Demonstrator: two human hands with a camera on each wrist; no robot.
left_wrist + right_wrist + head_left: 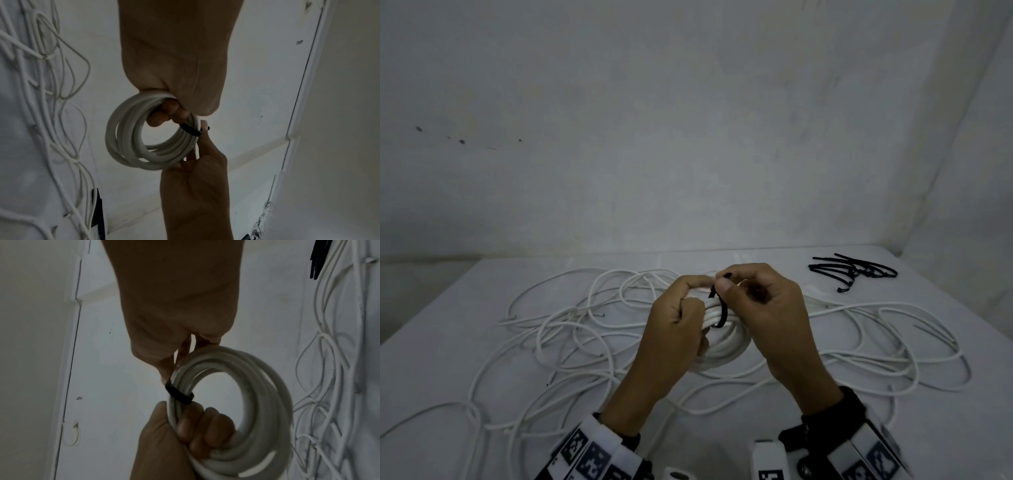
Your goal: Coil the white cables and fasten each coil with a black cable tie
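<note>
Loose white cables [571, 329] sprawl over the bench [431, 373] from nine o'clock across to three o'clock, unsorted. At centre the left hand [671, 329] has its fingers [205, 421] curled through and round the coil [722, 346], held just above the bench. A black cable tie [720, 310] wraps the coil's strands at about twelve o'clock on the ring. The right hand [763, 308] pinches the tie's end between thumb and forefinger — both hands are thus closed on their work. Spare ties [854, 270] lie at two o'clock, well apart from the hands.

Handling, as judged: the cable looks light, springy and smooth, so the turns likely fan out unless gripped beside the tie; the tie looks thin and flexible, best held near its tip. Open room lies toward twelve o'clock — the bench's far edge meets the wall [688, 137] there.
</note>
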